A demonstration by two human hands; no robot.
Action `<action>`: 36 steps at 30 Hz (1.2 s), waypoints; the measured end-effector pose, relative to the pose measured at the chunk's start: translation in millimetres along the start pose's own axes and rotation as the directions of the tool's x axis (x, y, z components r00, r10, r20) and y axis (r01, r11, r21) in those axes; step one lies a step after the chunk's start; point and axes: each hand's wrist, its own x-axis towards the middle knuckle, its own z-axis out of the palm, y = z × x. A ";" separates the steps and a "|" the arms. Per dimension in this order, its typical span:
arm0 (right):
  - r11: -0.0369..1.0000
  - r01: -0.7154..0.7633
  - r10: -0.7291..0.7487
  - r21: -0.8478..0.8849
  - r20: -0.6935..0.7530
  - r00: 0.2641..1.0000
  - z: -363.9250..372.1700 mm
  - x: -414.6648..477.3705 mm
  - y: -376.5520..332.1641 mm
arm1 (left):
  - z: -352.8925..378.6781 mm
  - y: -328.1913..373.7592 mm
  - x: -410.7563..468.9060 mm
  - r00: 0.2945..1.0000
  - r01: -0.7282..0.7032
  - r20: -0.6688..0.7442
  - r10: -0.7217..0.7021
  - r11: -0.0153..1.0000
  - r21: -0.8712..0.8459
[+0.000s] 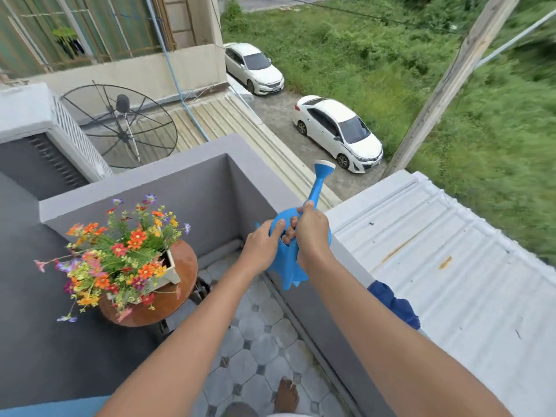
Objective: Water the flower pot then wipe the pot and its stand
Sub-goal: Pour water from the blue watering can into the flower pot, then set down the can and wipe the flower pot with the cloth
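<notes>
A blue plastic watering can (285, 266) is held above the grey balcony wall, its spout (319, 182) pointing up and away over the roof. My right hand (310, 233) grips its handle at the top. My left hand (262, 245) presses against the can's left side. To the left, a white rectangular flower pot (172, 270) full of orange, red, yellow and purple flowers (120, 254) stands on a round brown stand (183, 284). Both hands are well to the right of the pot, apart from it.
The grey balcony wall (192, 179) encloses a narrow tiled floor (258, 341). A dark blue cloth (394, 305) lies on the wall top to the right. My bare foot (287, 395) stands on the tiles. Beyond are a white metal roof (451, 266), a satellite dish (123, 124) and two parked white cars.
</notes>
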 end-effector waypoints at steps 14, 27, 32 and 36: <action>0.955 -0.095 0.166 0.282 -0.240 0.956 -56.0 84.4 -19.6 | 81.6 31.2 86.7 0.956 -0.097 0.278 0.090 0.995 0.011; 0.974 -0.027 0.090 0.227 -0.270 0.959 -66.0 104.9 13.6 | 91.8 9.7 113.8 0.919 -0.128 0.383 0.098 0.990 0.052; 1.000 0.016 -0.022 -0.024 -0.288 0.957 -100.5 95.6 18.4 | 86.4 23.7 116.4 0.962 -0.191 0.215 0.168 0.978 0.089; 0.995 0.062 -0.091 -0.083 -0.407 0.909 -153.6 83.1 33.9 | 82.9 71.1 83.4 0.839 -0.529 -0.118 0.530 0.847 0.042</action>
